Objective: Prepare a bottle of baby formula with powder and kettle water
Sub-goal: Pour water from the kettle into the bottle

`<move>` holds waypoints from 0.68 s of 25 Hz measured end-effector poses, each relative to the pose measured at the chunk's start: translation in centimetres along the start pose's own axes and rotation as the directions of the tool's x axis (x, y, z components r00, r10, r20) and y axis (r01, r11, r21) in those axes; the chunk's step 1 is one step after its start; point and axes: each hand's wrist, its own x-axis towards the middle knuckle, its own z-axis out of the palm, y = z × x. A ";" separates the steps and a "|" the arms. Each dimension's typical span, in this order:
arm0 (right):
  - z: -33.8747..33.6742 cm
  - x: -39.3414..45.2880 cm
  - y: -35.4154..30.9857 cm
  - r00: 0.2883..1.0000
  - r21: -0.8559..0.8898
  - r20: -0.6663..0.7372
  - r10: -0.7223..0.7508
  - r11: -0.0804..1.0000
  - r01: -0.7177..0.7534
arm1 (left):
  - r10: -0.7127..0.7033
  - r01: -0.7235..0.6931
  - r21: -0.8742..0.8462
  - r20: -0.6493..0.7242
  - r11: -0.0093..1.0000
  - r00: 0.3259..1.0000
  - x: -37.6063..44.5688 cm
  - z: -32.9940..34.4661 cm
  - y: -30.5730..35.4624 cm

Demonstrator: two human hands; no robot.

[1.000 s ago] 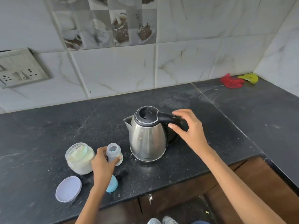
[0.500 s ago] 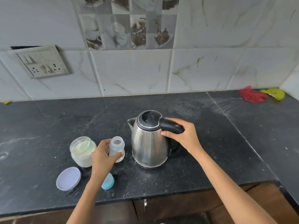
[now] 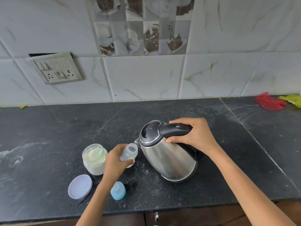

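Note:
A steel kettle (image 3: 167, 159) with a black lid and handle tilts to the left on the dark counter (image 3: 48, 128), its spout close to the mouth of a small clear baby bottle (image 3: 129, 152). My right hand (image 3: 193, 136) grips the kettle's handle. My left hand (image 3: 114, 162) holds the open bottle, leaning it toward the spout. An open glass jar of pale powder (image 3: 95, 159) stands just left of that hand. The bottle's blue teat cap (image 3: 118, 190) lies on the counter below my left wrist.
The jar's lilac lid (image 3: 80, 186) lies flat near the counter's front edge. A red cloth (image 3: 269, 102) and a yellow one (image 3: 293, 100) sit at the far right by the tiled wall. A socket plate (image 3: 56, 68) is mounted on the wall at the left.
My right hand has closed on the kettle's handle and tipped the kettle leftward. My left hand has lifted and tilted the bottle toward the spout. The camera has moved closer.

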 end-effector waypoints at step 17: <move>0.6 1.0 -2.9 0.991 -0.217 0.136 0.019 0.976 0.011 | 0.024 -0.028 0.091 0.046 0.995 0.999 0.6 -0.4 -1.4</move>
